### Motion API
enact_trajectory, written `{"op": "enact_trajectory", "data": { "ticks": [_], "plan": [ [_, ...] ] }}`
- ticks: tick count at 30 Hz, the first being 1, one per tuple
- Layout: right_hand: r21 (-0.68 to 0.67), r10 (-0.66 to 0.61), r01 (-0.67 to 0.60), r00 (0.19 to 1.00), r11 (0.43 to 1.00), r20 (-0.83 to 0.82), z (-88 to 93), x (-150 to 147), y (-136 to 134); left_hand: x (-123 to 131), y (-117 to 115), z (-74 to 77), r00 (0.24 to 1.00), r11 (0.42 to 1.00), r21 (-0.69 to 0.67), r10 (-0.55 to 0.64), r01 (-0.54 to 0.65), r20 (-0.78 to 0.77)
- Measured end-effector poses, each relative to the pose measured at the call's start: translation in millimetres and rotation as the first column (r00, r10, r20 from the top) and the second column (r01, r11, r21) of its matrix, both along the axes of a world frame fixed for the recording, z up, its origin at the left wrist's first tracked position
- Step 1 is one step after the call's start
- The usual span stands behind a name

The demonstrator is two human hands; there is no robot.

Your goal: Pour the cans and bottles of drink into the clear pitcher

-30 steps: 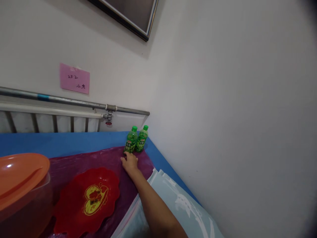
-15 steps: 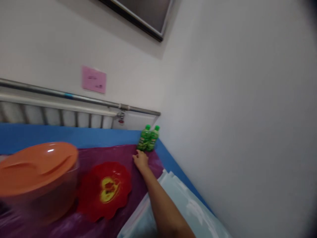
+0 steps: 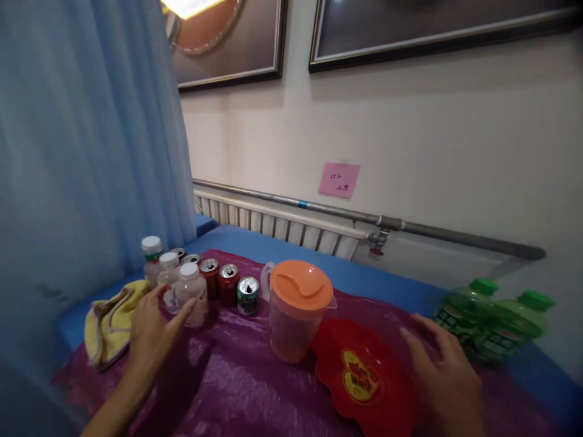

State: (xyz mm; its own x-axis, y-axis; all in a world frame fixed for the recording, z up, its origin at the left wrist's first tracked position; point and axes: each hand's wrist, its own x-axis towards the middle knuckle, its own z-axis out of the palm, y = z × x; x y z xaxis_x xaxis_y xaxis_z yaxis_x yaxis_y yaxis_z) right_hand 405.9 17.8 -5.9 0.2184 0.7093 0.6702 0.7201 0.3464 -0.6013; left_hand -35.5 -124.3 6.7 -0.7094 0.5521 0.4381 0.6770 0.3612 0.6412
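My left hand (image 3: 152, 331) is open, thumb and fingers apart, in front of several clear bottles with white caps. The closest clear bottle (image 3: 195, 300) is by the thumb; I cannot tell whether they touch. A folded yellow cloth (image 3: 107, 331) lies just left of this hand. My right hand (image 3: 449, 376), slightly blurred, hovers open over the right side of a red scalloped plate (image 3: 332, 352). Two green-capped bottles, one green bottle (image 3: 464, 309) and another green bottle (image 3: 512, 328), stand beyond it to the right. Between the hands stands a clear pitcher (image 3: 291, 331) with an orange lid.
Opened drink cans stand behind the bottles, among them a red can (image 3: 228, 288) and a green can (image 3: 248, 298). Purple plastic sheeting (image 3: 237, 376) covers the blue surface (image 3: 364, 276). A blue curtain (image 3: 91, 152) hangs at left. A radiator (image 3: 282, 227) and pipe run along the wall.
The view has swung left, bringing the cans, clear bottles, cloth and my left hand into sight. My right hand has drawn back from the green bottles, which still stand in the corner.
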Motion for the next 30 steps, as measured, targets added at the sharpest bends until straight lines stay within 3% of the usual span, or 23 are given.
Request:
{"op": "enact_trajectory", "data": {
  "ticks": [3,6,9,11,12,14,16,18,21,24,26,28,30],
  "plan": [
    [0.073,0.09,-0.089,0.996,0.993,0.003,20.8,-23,-22,-9,29,-2.6,0.999,0.999,-0.033,0.011,-0.01,0.034],
    [0.163,0.17,-0.175,0.984,0.971,0.047,31.4,-35,-38,-7,38,-4.7,0.996,0.999,-0.002,0.043,-0.043,0.074],
    [0.17,0.292,-0.3,0.954,0.939,0.071,35.2,-46,-56,7,21,3.6,0.992,0.997,0.033,0.059,-0.063,0.114],
    [0.005,0.455,-0.456,0.889,0.89,0.056,38.1,-57,-72,28,-1,8.5,0.985,0.998,0.058,-0.006,-0.004,0.172],
    [-0.135,0.554,-0.546,0.832,0.827,0.028,40.1,-65,-81,41,-12,8.6,0.964,0.993,0.096,-0.087,0.065,0.25],
    [-0.401,0.697,-0.661,0.714,0.635,-0.074,44.2,-83,-99,73,-31,2.2,0.852,0.949,0.166,-0.315,0.269,0.418],
    [-0.547,0.772,-0.706,0.615,0.449,-0.161,46.4,-101,-112,102,-43,-11.0,0.73,0.876,0.255,-0.483,0.411,0.483],
    [-0.568,0.771,-0.728,0.591,0.385,-0.235,45.6,-113,-118,122,-48,-24.5,0.662,0.806,0.302,-0.59,0.508,0.462],
    [-0.53,0.772,-0.767,0.565,0.361,-0.292,41.1,-114,-117,130,-45,-30.3,0.596,0.707,0.319,-0.705,0.631,0.385],
    [-0.51,0.794,-0.748,0.579,0.424,-0.188,38.5,-101,-107,118,-43,-12.9,0.593,0.632,0.312,-0.775,0.71,0.22],
    [-0.495,0.798,-0.716,0.599,0.493,-0.073,38.7,-92,-100,108,-42,3.8,0.614,0.607,0.179,-0.789,0.775,0.017],
    [-0.475,0.802,-0.696,0.596,0.538,0.034,39.0,-87,-94,102,-41,16.2,0.584,0.589,0.015,-0.796,0.808,-0.163],
    [-0.45,0.808,-0.692,0.576,0.565,0.128,37.3,-85,-91,101,-38,20.8,0.554,0.581,-0.065,-0.799,0.811,-0.232]
  ]
}}
